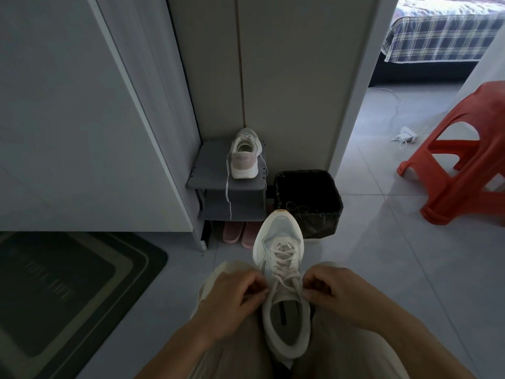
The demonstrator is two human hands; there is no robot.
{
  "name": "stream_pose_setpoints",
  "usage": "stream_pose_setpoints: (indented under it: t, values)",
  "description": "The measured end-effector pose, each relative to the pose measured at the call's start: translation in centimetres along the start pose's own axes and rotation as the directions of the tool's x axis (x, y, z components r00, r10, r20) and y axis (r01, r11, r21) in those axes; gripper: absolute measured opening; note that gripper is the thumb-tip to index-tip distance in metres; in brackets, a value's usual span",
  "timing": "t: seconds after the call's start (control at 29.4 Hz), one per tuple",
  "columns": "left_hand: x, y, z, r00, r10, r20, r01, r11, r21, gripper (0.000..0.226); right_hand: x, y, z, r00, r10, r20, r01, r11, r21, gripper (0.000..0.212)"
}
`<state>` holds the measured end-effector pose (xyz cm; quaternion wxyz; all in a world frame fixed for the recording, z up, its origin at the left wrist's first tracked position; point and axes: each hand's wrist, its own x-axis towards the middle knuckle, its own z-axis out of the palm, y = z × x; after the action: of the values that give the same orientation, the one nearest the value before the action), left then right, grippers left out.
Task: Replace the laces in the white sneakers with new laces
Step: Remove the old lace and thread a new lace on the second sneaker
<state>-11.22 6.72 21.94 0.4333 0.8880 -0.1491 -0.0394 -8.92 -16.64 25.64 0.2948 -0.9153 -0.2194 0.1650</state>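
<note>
A white sneaker (276, 236) lies between my knees, toe pointing away, with a cream lace (284, 255) crossed through its eyelets. My left hand (232, 299) pinches the lace end at the shoe's left top eyelet. On the right side, my right hand (333, 291) pinches the other lace end. The second white sneaker (245, 154) stands heel towards me on a grey shoe rack (207, 173); a loose white lace (227, 195) hangs from it over the rack's front edge.
A black-lined bin (311, 198) holding dark old laces stands right of the rack. Pink slippers (240, 233) sit under the rack. An orange plastic stool (461, 160) is at the right, a dark doormat (68, 291) at the left, and white cabinets behind.
</note>
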Motion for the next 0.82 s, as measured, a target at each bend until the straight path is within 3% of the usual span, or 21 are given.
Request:
stream_pose_setpoints:
  t: [0.1,0.24,0.68,0.75,0.82]
  values:
    - [-0.9,-0.2,0.1,0.993,0.001,-0.122,0.008,0.998,0.068,0.02,-0.8,0.5,-0.5,0.999,0.013,-0.051,-0.012,1.0,0.004,0.023]
    - [-2.6,-0.7,0.4,0.976,0.1,-0.192,-0.055,0.973,0.226,0.016,-1.3,1.0,-0.2,0.994,0.073,-0.08,-0.071,0.997,0.021,0.026]
    - [-3.3,-0.9,0.4,0.976,0.032,-0.215,0.015,0.977,0.211,0.014,-1.4,1.0,-0.4,0.991,0.133,0.003,-0.133,0.991,-0.028,0.017]
    - [-3.0,-0.4,0.8,0.966,0.108,-0.233,-0.026,0.944,0.33,0.028,-1.3,0.7,-0.5,0.992,0.122,-0.018,-0.122,0.992,-0.007,0.014]
    - [-2.0,0.8,1.7,0.976,0.109,-0.19,-0.022,0.913,0.408,0.068,-0.8,0.3,0.0,0.993,0.092,-0.067,-0.091,0.996,0.011,0.008]
